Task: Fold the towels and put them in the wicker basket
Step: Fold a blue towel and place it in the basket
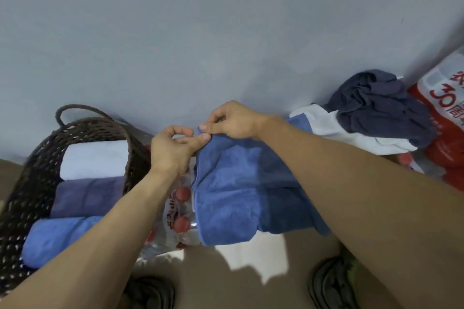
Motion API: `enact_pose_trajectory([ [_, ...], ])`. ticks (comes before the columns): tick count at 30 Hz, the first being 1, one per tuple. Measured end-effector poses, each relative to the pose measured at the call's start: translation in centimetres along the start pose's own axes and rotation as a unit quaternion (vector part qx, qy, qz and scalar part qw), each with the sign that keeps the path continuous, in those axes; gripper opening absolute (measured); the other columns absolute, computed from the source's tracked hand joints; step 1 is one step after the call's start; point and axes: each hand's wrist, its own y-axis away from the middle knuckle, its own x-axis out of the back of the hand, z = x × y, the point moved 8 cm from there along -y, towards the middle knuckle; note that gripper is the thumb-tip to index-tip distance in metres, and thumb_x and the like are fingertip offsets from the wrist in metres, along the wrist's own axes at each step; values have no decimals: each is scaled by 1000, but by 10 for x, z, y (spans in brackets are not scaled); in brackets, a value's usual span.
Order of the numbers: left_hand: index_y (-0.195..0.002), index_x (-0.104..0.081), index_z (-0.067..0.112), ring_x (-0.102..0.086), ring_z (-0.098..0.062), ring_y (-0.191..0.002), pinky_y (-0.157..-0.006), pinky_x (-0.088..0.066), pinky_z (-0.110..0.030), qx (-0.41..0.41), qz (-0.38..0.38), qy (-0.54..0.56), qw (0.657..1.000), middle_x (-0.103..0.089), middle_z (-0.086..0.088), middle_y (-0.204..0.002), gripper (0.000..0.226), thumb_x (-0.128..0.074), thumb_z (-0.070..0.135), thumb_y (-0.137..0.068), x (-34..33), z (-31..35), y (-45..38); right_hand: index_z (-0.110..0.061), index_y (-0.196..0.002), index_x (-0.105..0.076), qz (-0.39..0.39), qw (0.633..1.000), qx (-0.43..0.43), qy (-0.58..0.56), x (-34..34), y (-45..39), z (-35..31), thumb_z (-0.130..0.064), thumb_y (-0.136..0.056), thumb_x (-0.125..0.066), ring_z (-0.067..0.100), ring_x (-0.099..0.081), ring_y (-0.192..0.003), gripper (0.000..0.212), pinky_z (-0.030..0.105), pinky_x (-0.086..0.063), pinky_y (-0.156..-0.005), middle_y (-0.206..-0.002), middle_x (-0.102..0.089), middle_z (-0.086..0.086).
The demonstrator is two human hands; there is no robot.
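A blue towel point(238, 188) hangs in front of me, folded over, its top corner pinched by both hands. My left hand point(173, 149) pinches the corner from the left with thumb and fingers. My right hand point(233, 120) pinches the same edge just above and to the right. A dark wicker basket point(35, 183) stands at the left with three rolled or folded towels inside: a pale one point(95, 158), a purple-blue one point(88, 195) and a bright blue one point(57, 236). At the right lie unfolded towels: a dark navy one point(376, 103) on a white one point(351, 130).
A plastic-wrapped pack of water bottles with red caps point(178, 223) sits below the hanging towel, beside the basket. A red and white plastic pack point(444, 113) stands at the far right against the grey wall point(200, 32). My shoes point(334, 283) show on the brown floor.
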Motion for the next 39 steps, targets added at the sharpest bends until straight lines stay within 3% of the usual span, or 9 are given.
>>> enact_pose_trajectory([
  [7,-81,-65,15,-65,-12,-59,-55,-52,-23,80,-46,-53,994,-67,-2,-71,27,-87,5,-68,-12,-33,11,-18,-79,-60,134,991,25,18,6,-24,17,-26,-98,-59,13,-48,-71,21,24,-40,-63,-69,-56,-5],
  [11,-82,-61,13,-63,-9,-53,-53,-50,-20,89,6,-50,995,-66,2,-63,31,-87,5,-67,-1,-50,37,-17,-82,-59,154,988,-10,17,-2,-32,44,-27,-98,-57,17,-52,-78,19,30,-43,-75,-79,-59,0],
  [15,-78,-61,12,-65,-15,-62,-66,-55,-28,48,8,-145,988,-70,-1,-69,25,-85,7,-71,6,-63,72,-15,-84,-57,202,979,-25,-3,-3,-33,50,-27,-99,-57,16,-51,-78,19,21,-33,-66,-81,-58,-2],
  [18,-74,-65,8,-59,-17,-60,-65,-53,-31,33,13,-207,978,-67,-4,-69,16,-81,10,-76,11,-75,101,-11,-87,-62,206,978,-35,11,-7,-37,48,-28,-98,-57,19,-54,-80,21,29,-44,-74,-84,-61,2],
  [22,-66,-69,12,-57,-6,-49,-49,-46,-16,86,-27,-207,974,-66,6,-55,18,-80,18,-79,19,-96,128,-17,-81,-59,213,975,-35,46,-8,-39,44,-30,-98,-55,26,-61,-89,21,36,-50,-84,-93,-69,10],
  [25,-74,-70,5,-58,-8,-55,-59,-46,-18,147,-78,-246,955,-67,1,-62,32,-75,36,-84,35,-111,147,-16,-84,-62,209,976,-27,56,-10,-40,41,-33,-97,-55,29,-62,-96,22,36,-49,-85,-100,-70,11],
  [31,-83,-71,1,-66,-17,-65,-63,-50,-29,238,-95,-181,950,-70,-11,-73,37,-76,38,-82,65,-133,168,-21,-84,-59,149,985,2,88,-35,-51,25,-37,-95,-55,28,-62,-96,20,37,-50,-87,-103,-69,9],
  [36,-80,-68,-2,-63,-14,-47,-46,-50,-18,306,-10,-25,952,-68,-13,-62,20,-81,13,-76,69,-144,176,-18,-83,-62,139,982,31,121,-49,-56,17,-32,-94,-54,27,-61,-93,20,39,-50,-86,-98,-69,6],
  [39,-87,-57,4,-54,-12,-37,-37,-40,-17,321,24,-4,947,-64,-12,-58,32,-84,5,-71,71,-152,179,-22,-76,-61,147,977,48,147,-54,-58,13,-32,-93,-54,24,-59,-87,21,37,-50,-83,-91,-66,4],
])
